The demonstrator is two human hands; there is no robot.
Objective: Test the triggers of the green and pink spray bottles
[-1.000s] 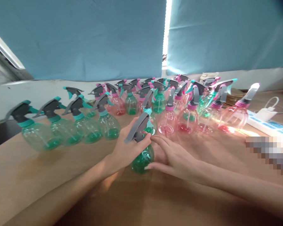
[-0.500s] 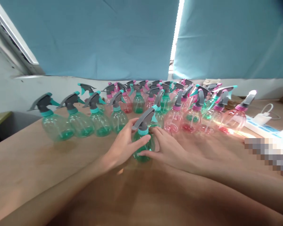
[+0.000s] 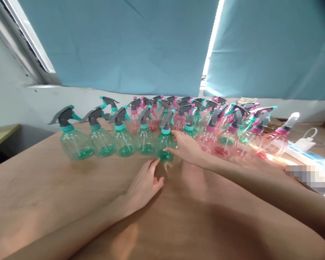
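A green spray bottle [image 3: 164, 142] with a grey trigger head and turquoise collar stands upright at the near end of the green row. My right hand [image 3: 189, 148] grips it from the right, thumb across the front and fingers behind, partly hidden. My left hand [image 3: 144, 183] is just in front, low over the table, holding nothing, with thumb and fingers apart. Left of the gripped bottle stands another green spray bottle [image 3: 145, 141]. A pink spray bottle [image 3: 206, 138] is to the right, behind my right wrist.
Several more green and pink spray bottles stand in rows behind. On the right lie a white power strip [image 3: 300, 151] with a white plug [image 3: 304, 144] and a blurred-out patch. Blue blinds [image 3: 130, 47] hang behind the wooden table [image 3: 56, 195].
The green spray bottle has moved away from me into line with the other green ones. My left hand has let go and drawn back; my right hand has gone forward with the bottle.
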